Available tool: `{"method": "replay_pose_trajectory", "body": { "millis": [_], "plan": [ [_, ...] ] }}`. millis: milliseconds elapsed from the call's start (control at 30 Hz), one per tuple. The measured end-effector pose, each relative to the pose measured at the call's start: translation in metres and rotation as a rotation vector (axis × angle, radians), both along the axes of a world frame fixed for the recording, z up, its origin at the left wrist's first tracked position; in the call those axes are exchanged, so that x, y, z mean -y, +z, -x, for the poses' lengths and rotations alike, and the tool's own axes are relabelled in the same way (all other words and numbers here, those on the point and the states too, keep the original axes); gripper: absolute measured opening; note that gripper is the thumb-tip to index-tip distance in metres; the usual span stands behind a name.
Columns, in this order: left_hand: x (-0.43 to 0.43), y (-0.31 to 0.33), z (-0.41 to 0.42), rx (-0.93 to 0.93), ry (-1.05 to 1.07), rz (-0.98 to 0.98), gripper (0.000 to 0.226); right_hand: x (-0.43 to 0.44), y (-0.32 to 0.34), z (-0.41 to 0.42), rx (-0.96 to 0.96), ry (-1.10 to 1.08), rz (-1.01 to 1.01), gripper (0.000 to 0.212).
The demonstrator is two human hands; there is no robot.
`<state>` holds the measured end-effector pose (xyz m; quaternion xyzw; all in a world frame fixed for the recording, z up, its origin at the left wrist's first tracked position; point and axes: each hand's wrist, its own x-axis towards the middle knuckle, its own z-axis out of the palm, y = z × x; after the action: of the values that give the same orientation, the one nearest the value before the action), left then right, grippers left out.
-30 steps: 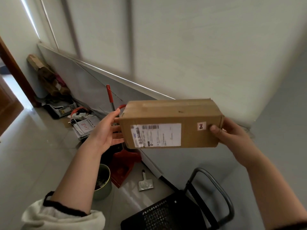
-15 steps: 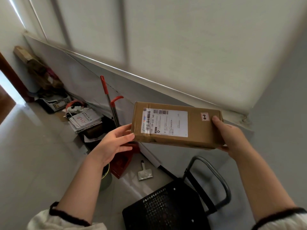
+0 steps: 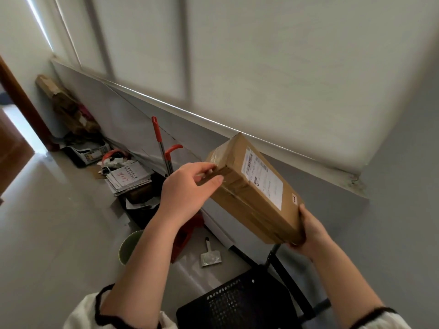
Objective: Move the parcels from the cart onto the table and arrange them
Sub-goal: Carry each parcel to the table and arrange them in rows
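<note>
Head view: one cardboard parcel (image 3: 256, 193) is off the cart (image 3: 237, 305), held in the air above its black perforated deck, tilted, label face turned up and right. Left hand (image 3: 187, 193) pinches the taped upper end, fingers curled over the edge. Right hand (image 3: 311, 231) grips the lower end, fingers wrapped underneath. Parcel spans between both hands. Table not in view, so not placed yet: judged mid-carry, with placing and arranging left. Only this one parcel shows, can't tell how many remain
</note>
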<state>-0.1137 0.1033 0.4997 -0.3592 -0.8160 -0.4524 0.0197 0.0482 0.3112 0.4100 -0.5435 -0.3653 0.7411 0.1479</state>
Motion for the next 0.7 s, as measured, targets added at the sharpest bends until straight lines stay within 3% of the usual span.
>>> {"method": "replay_pose_trajectory", "body": {
  "millis": [133,267,367,533,700],
  "plan": [
    [-0.001,-0.007,0.007,0.106,0.017,-0.03,0.029,-0.006,0.019,-0.006,0.026,-0.001,-0.113,0.04],
    [-0.002,-0.017,0.025,0.224,0.173,-0.069,0.02,-0.003,0.056,-0.013,0.109,0.12,-0.451,0.037],
    [-0.004,-0.021,0.036,0.231,0.229,-0.017,0.027,0.001,0.08,-0.021,0.121,0.203,-0.642,0.031],
    [-0.008,-0.033,0.032,0.229,0.203,0.049,0.038,0.008,0.083,-0.044,0.252,0.292,-0.815,0.023],
    [-0.009,-0.04,0.023,0.314,0.166,0.086,0.033,0.019,0.089,-0.074,0.265,0.294,-0.922,0.022]
  ]
}}
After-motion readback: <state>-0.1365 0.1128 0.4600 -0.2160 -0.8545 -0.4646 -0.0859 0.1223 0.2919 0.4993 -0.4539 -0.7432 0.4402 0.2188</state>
